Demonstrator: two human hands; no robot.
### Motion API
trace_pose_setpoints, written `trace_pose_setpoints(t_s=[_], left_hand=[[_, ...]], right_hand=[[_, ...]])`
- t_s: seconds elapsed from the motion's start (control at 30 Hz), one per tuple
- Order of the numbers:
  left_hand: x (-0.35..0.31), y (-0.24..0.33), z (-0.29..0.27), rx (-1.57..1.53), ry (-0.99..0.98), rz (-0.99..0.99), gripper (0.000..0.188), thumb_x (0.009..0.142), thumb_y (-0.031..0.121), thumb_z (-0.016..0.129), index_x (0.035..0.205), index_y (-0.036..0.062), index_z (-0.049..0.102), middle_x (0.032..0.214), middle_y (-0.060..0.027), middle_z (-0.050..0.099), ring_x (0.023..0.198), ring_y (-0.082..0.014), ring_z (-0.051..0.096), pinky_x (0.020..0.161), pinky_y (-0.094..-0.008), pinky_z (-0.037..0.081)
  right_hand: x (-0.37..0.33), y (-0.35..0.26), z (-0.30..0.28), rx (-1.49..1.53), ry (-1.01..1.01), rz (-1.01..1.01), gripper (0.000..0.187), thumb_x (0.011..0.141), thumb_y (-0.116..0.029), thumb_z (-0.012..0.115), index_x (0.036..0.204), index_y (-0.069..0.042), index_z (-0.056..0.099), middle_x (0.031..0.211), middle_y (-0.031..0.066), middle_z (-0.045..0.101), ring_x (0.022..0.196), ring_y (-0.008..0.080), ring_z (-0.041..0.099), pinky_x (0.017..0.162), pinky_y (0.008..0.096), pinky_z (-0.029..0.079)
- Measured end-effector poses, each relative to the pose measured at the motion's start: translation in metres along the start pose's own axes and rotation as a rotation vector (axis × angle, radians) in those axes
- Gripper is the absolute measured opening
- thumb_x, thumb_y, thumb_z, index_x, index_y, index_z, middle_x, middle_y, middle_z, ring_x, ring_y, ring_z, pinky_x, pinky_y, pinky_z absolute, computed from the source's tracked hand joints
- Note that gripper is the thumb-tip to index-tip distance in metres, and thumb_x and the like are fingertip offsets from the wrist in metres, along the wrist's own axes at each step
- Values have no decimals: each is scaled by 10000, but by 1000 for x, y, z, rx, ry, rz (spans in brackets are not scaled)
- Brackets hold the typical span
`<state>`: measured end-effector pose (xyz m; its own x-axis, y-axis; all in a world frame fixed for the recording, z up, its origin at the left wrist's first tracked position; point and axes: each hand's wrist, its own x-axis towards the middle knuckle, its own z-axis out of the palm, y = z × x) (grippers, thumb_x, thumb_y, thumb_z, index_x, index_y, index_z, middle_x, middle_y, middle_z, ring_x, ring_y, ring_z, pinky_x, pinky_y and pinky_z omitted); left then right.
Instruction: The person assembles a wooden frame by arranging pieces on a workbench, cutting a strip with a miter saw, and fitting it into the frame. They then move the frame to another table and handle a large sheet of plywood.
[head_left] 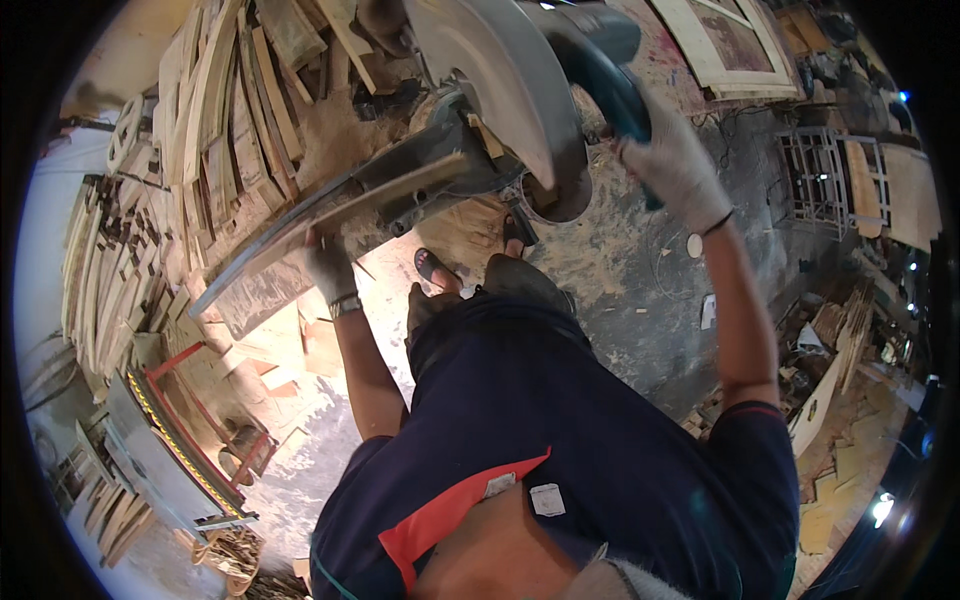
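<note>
A mitre saw with a large grey blade guard (497, 70) stands in front of me at the top of the view. My right hand (682, 165), in a pale work glove, is wrapped round the saw's dark teal handle (612, 88). A long wooden strip (385, 188) lies along the saw's grey base, one end close to the blade guard. Gripping this strip near its left part is my gloved left hand (330, 268), its fingers partly hidden by the wood. A small wood piece (487, 137) sits beside the guard.
Long boards (225, 110) are heaped at the far left, with stacked wood strips (105, 270) beyond. Offcuts (282, 378) and sawdust cover the floor near my feet. A red metal frame (190, 390) stands at the left. Metal racks (815, 180) and wood scraps (850, 325) are at the right.
</note>
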<state>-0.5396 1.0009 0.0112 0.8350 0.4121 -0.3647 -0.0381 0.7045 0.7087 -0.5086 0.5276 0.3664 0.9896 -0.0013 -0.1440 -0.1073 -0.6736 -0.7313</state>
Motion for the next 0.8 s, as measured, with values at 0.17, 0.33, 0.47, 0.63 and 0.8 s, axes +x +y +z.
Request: trace_pose_setpoints(t_s=[0.17, 0.33, 0.47, 0.63, 0.8], left_hand=[[-40, 60, -33, -301, -54, 61, 622, 957, 516, 648, 1356, 40, 610, 1263, -165, 688, 1214, -336, 643, 1125, -562, 464], [-114, 97, -45, 161, 204, 325, 642, 1032, 632, 532, 1317, 60, 594, 1151, -104, 671, 1034, -274, 669, 958, -453, 558], [-176, 83, -80, 636, 218, 131, 413, 1077, 413, 530, 1267, 53, 595, 1066, -78, 659, 937, -201, 655, 820, -348, 559], [-293, -29, -62, 1048, 500, -334, 305, 1011, 293, 539, 1108, 30, 660, 913, -49, 666, 760, -172, 625, 725, -308, 526], [-425, -177, -101, 655, 511, -569, 396, 1028, 483, 613, 952, 94, 606, 791, -14, 585, 686, -148, 565, 622, -330, 465]], right_hand=[[56, -55, -65, -471, -20, -441, 360, 1036, -391, 641, 1124, -47, 702, 914, 87, 719, 701, 136, 678, 585, 257, 535], [93, 1, -57, 872, -220, -207, 387, 1001, -301, 644, 1257, -12, 662, 981, 106, 738, 886, 205, 718, 801, 334, 568], [141, 183, 107, 339, 313, -213, 466, 894, -454, 733, 1139, -58, 727, 997, 178, 763, 944, 306, 756, 828, 441, 586], [136, 192, 206, -325, 58, -203, 760, 841, -559, 770, 1357, -37, 573, 1298, 176, 606, 1268, 342, 586, 1043, 429, 526], [132, 180, 195, -389, -298, -235, 688, 847, -480, 801, 1337, -52, 577, 1341, 183, 589, 1249, 342, 616, 987, 460, 554]])
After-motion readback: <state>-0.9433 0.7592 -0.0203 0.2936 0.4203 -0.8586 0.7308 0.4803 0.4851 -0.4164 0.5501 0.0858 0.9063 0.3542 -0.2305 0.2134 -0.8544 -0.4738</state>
